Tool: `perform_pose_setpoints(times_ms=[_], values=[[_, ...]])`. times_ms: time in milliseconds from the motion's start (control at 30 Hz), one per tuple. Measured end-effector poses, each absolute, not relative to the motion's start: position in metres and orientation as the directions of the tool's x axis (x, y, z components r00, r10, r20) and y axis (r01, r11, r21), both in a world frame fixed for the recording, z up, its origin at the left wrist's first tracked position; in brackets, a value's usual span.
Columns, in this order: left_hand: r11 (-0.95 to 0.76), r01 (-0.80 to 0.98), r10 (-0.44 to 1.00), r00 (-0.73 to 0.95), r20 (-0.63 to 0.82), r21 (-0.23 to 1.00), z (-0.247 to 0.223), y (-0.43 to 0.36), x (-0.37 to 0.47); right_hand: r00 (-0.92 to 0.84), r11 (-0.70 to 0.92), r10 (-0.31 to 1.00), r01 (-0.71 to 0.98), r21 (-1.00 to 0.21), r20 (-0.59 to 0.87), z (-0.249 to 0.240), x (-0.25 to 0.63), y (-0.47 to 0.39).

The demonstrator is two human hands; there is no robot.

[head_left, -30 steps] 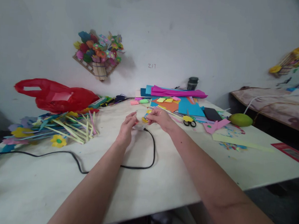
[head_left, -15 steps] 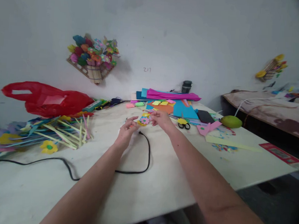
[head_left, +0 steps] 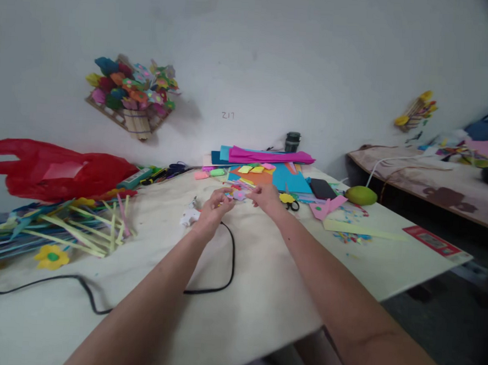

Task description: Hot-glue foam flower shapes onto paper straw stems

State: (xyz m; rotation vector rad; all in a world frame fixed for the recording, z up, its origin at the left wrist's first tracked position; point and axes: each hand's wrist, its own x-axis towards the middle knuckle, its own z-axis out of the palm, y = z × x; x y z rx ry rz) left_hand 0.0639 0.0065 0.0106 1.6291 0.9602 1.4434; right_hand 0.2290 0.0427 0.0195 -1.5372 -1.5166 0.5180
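Observation:
My left hand (head_left: pixel 215 209) is closed in a pinch at the edge of a small lavender paper flower (head_left: pixel 239 195) with a pink centre. Bits of yellow and blue show beside it, partly hidden by the fingers. My right hand (head_left: pixel 266 199) is closed too, thumb and forefinger pressed together at the flower's right side; what they pinch is too small to make out. A white object resembling a glue gun (head_left: pixel 189 218) lies on the table behind my left wrist. A black cord (head_left: pixel 233 259) curves below my hands.
Paper strips (head_left: pixel 88 231) and a yellow flower (head_left: pixel 52 257) lie left, below a red plastic bag (head_left: pixel 63 171). Behind my hands are coloured sheets (head_left: pixel 291 180). Black-handled scissors (head_left: pixel 294 206), a phone (head_left: pixel 323 189) and a green fruit (head_left: pixel 361 195) are to the right.
The view has turned slightly right. My hands have drawn closer together around the paper flower, and my left fingers have closed. The white object beside my left hand has come into sight.

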Motion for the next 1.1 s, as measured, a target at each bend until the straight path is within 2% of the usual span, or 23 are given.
perform_pose_setpoints(times_ms=[167, 267, 333, 467, 600, 767, 900, 1100], values=[[-0.466, 0.014, 0.871, 0.181, 0.456, 0.885, 0.015, 0.005, 0.077, 0.169, 0.109, 0.950, 0.608, -0.786, 0.262, 0.022, 0.247, 0.047], [-0.474, 0.025, 0.862, 0.219, 0.457, 0.880, 0.019, 0.005, 0.082, 0.214, 0.027, 0.924, 0.789, -0.613, 0.316, 0.027, 0.271, 0.053], [-0.471, 0.035, 0.861, 0.239, 0.450, 0.882, 0.020, 0.005, 0.085, 0.302, -0.098, 0.879, 0.872, -0.480, 0.370, 0.030, 0.292, 0.058], [-0.445, 0.065, 0.877, 0.234, 0.420, 0.893, 0.020, 0.006, 0.090, 0.503, -0.375, 0.806, 0.842, -0.387, 0.313, 0.027, 0.344, 0.073], [-0.426, 0.077, 0.884, 0.249, 0.397, 0.901, 0.019, 0.006, 0.092, 0.553, -0.483, 0.774, 0.831, -0.277, 0.309, 0.018, 0.396, 0.088], [-0.409, 0.046, 0.889, 0.245, 0.387, 0.911, 0.014, 0.007, 0.093, 0.642, -0.599, 0.752, 0.760, -0.252, 0.151, 0.012, 0.434, 0.101], [-0.378, 0.066, 0.905, 0.235, 0.354, 0.923, 0.009, 0.009, 0.094, 0.642, -0.622, 0.767, 0.747, -0.234, 0.011, 0.009, 0.446, 0.107], [-0.328, 0.067, 0.923, 0.235, 0.305, 0.942, 0.006, 0.010, 0.095, 0.660, -0.648, 0.751, 0.728, -0.225, -0.029, 0.008, 0.451, 0.116]])
